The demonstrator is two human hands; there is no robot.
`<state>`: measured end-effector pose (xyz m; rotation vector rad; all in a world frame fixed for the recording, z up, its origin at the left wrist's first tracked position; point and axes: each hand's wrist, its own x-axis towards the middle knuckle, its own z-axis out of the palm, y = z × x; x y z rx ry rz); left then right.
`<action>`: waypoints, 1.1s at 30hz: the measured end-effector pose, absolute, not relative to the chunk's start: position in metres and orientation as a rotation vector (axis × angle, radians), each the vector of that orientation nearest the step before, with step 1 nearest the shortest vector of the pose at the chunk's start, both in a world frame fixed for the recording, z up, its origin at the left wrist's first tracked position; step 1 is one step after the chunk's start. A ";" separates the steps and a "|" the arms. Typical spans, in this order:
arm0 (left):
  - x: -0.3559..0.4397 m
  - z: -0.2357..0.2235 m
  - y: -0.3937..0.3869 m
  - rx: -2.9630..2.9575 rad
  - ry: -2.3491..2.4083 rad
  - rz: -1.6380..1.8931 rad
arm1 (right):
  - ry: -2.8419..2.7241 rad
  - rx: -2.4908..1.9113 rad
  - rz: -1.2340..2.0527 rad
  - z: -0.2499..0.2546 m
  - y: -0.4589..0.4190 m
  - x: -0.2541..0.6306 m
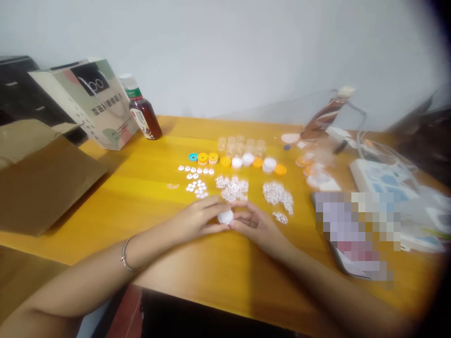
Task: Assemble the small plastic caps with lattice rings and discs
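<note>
Between my two hands is a small white round cap (225, 216), low over the table. My left hand (200, 217) grips it from the left, thumb below and fingers above. The fingers of my right hand (259, 225) curl and close on its right side. Just beyond my hands lie a pile of flat white cut-out pieces (232, 188) and, to the right, a second such pile (277, 197), with one loose wheel-like piece (281, 217) nearer me. Several small white discs (198, 188) are grouped on the left. Fine details are blurred.
Behind these stand a row of yellow, white and blue round caps (213, 157) and clear cups (239, 146). Left are a cardboard box (49, 173), paper bag (102, 103) and dark bottle (146, 117). Right are a tilted bottle (326, 115) and a blurred-screen tablet (352, 234).
</note>
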<state>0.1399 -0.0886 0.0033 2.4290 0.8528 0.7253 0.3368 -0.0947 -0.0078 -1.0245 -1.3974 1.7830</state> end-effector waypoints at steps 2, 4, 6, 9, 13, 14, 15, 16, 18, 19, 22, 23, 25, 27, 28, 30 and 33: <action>0.141 0.000 -0.090 2.433 0.836 0.753 | -1.380 -1.038 1.776 -0.007 -0.096 0.337; 0.142 -0.002 -0.091 2.427 0.824 0.772 | -1.374 -1.041 1.772 -0.006 -0.097 0.336; 0.143 -0.003 -0.091 2.416 0.808 0.776 | -1.384 -1.039 1.763 -0.006 -0.097 0.336; 0.143 -0.003 -0.092 2.397 0.808 0.755 | -1.438 -1.006 1.744 -0.006 -0.099 0.336; 0.142 0.000 -0.093 2.389 0.839 0.690 | -1.620 -1.048 1.586 -0.008 -0.101 0.335; 0.142 0.001 -0.094 2.395 0.848 0.667 | -1.678 -1.085 1.500 -0.008 -0.100 0.336; 0.142 0.002 -0.094 2.403 0.862 0.641 | -1.731 -1.124 1.394 -0.007 -0.099 0.337; 0.142 0.003 -0.094 2.410 0.879 0.614 | -1.773 -1.161 1.278 -0.005 -0.098 0.340; 0.142 0.003 -0.093 2.411 0.904 0.570 | -1.827 -1.228 1.040 0.001 -0.092 0.347; 0.142 0.003 -0.093 2.406 0.913 0.555 | -1.845 -1.261 0.931 0.005 -0.088 0.353; 0.141 0.004 -0.092 2.389 0.922 0.527 | -1.927 -1.420 0.642 0.019 -0.074 0.375; 0.141 0.004 -0.092 2.388 0.924 0.517 | -1.973 -1.467 0.590 0.024 -0.069 0.383; 0.141 0.004 -0.093 2.391 0.918 0.505 | -2.065 -1.564 0.523 0.031 -0.063 0.397; 0.141 0.004 -0.094 2.398 0.913 0.498 | -2.214 -1.645 0.565 0.036 -0.060 0.408; 0.142 0.003 -0.095 2.403 0.909 0.494 | -2.267 -1.688 0.584 0.037 -0.060 0.411; 0.142 0.003 -0.096 2.412 0.899 0.479 | -2.339 -1.756 0.622 0.037 -0.061 0.413; 0.143 0.001 -0.097 2.412 0.872 0.468 | -2.381 -1.792 0.646 0.035 -0.062 0.411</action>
